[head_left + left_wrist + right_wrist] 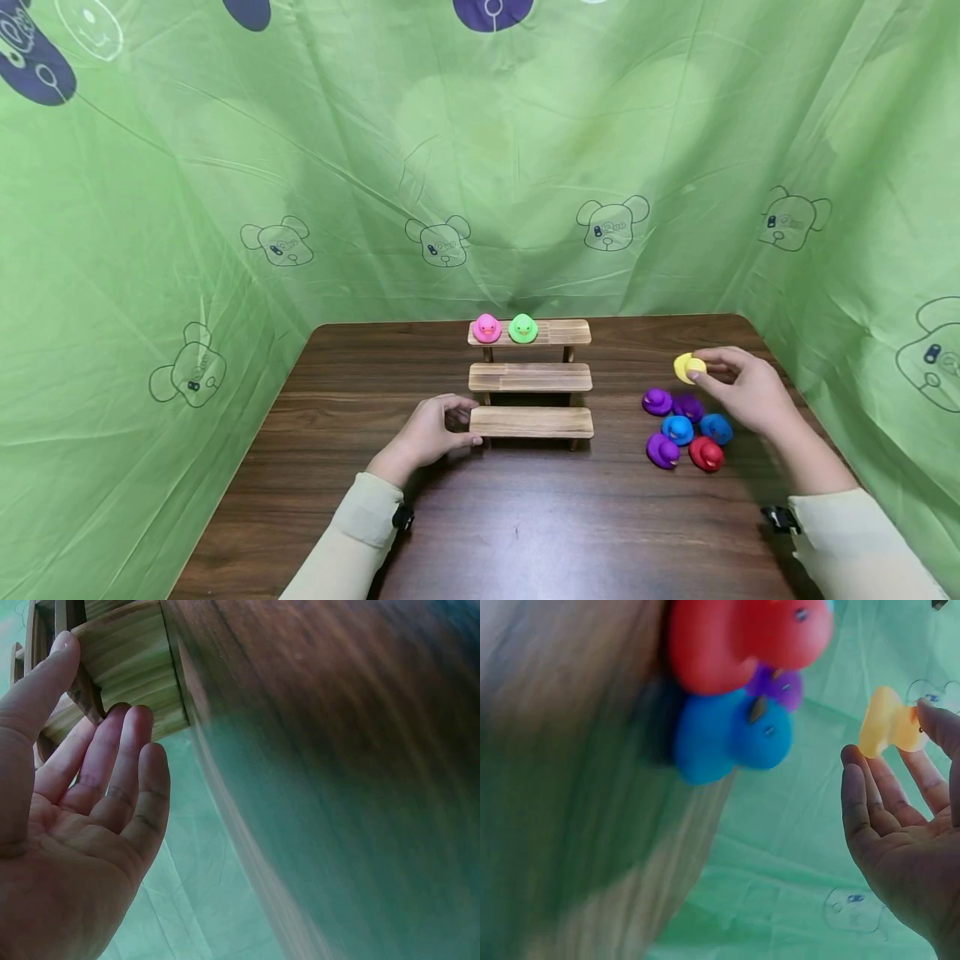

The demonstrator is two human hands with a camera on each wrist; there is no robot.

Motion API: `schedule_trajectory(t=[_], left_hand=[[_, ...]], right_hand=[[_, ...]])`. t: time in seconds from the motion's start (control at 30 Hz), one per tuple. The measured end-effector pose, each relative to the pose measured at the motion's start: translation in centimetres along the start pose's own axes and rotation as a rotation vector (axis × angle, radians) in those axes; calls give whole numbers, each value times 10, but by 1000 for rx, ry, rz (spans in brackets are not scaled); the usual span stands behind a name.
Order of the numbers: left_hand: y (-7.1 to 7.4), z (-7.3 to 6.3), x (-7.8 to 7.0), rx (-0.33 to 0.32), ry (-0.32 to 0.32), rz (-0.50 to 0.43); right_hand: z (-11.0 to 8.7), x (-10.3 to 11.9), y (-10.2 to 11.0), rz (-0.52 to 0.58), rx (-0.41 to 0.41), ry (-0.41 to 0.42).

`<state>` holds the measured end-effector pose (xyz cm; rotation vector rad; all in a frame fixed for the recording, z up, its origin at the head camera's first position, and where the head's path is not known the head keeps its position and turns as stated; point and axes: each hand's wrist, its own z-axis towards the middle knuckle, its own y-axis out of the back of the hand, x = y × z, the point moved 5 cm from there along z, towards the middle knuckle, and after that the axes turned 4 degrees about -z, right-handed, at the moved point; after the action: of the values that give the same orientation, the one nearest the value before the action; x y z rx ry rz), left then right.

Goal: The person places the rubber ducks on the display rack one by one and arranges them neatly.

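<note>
My right hand (750,392) pinches a yellow rubber duck (686,367) between thumb and fingers; in the right wrist view this duck (889,724) is raised off the table. Below it sits a group of purple (657,402), blue (678,430) and red rubber ducks (707,453). My left hand (431,429) holds the left end of a three-step wooden stand (531,422) at its lowest step, thumb in front and fingers behind. On the top step a pink duck (487,328) sits at the left, with a green duck (523,328) beside it.
The stand rises toward the back of a dark wooden table (517,517). A green printed curtain (525,167) hangs behind the table and along both sides. The duck group lies to the right of the stand.
</note>
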<state>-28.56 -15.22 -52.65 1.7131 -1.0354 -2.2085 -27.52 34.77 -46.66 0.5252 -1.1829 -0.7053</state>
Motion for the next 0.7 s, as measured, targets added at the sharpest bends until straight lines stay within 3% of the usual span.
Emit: schedule_trajectory(t=[0.7], left_hand=[[0,0,-1,-5,-4,-6]], right_hand=[[21,62,-16,81,-27,71]])
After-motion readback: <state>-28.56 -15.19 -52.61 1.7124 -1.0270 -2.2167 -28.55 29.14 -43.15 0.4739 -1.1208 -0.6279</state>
